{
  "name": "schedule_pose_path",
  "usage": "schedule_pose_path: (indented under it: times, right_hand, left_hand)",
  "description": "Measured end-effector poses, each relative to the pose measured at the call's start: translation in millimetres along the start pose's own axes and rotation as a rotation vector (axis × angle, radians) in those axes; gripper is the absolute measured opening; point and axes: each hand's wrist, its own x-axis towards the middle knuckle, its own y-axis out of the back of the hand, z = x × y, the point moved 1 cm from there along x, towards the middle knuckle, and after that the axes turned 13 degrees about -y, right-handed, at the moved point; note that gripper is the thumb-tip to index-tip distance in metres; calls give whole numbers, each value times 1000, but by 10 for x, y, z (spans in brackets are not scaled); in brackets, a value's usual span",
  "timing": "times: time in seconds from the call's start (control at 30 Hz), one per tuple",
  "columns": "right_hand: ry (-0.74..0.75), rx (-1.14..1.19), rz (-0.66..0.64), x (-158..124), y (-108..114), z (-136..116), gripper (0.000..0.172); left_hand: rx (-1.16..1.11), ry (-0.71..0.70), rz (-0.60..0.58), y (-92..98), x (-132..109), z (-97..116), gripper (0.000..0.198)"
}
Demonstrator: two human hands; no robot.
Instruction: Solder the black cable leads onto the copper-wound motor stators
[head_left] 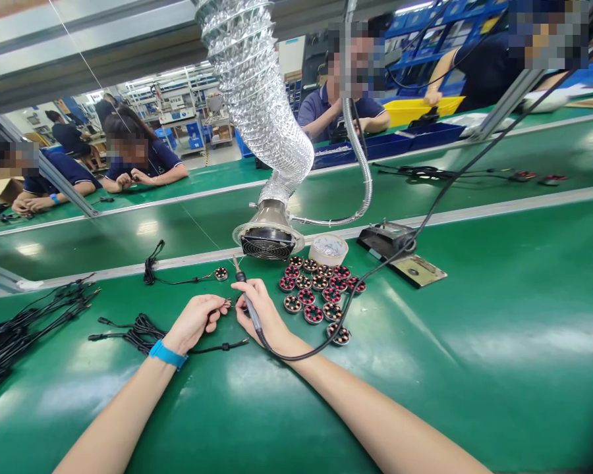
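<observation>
My right hand [259,309] is wrapped round a soldering iron [244,293], held like a pen with its tip pointing up and away. My left hand [197,319] pinches the bare end of a thin black cable [222,346] close to the iron's shaft. A blue band sits on my left wrist. The iron's black cord [425,217] loops from under my right wrist off to the upper right. Just right of my hands lies a cluster of small round coil parts [319,293] with red and copper centres.
A silver fume duct with a fan mouth [268,240] hangs over the green bench. Behind the parts stand a tape roll [328,249] and an iron stand [393,240]. Bundled black cables [133,329] lie left. One wired part [221,273] sits ahead. Other people work across the conveyor.
</observation>
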Motion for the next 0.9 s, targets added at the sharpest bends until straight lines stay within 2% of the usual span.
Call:
schedule_pose_path:
  times: [0.2,0.33,0.47,0.67,0.9]
  right_hand:
    - [1,5,4,2,-1,3,61]
    - [0,20,6,4,-7,11,62]
    - [0,23,2,9,-8,7,61]
    - [-3,15,5,1,-4,-2,62]
    - [-9,25,2,-4,5,-12,62]
  left_hand:
    - [17,26,16,12,30,-36,37]
    - [129,32,27,-37,11,-25,43]
    - [193,5,-20,-62,-14,-1,49]
    - [71,42,-30,-16,-16,15,47]
    - [210,7,-13,-31,-21,2,44]
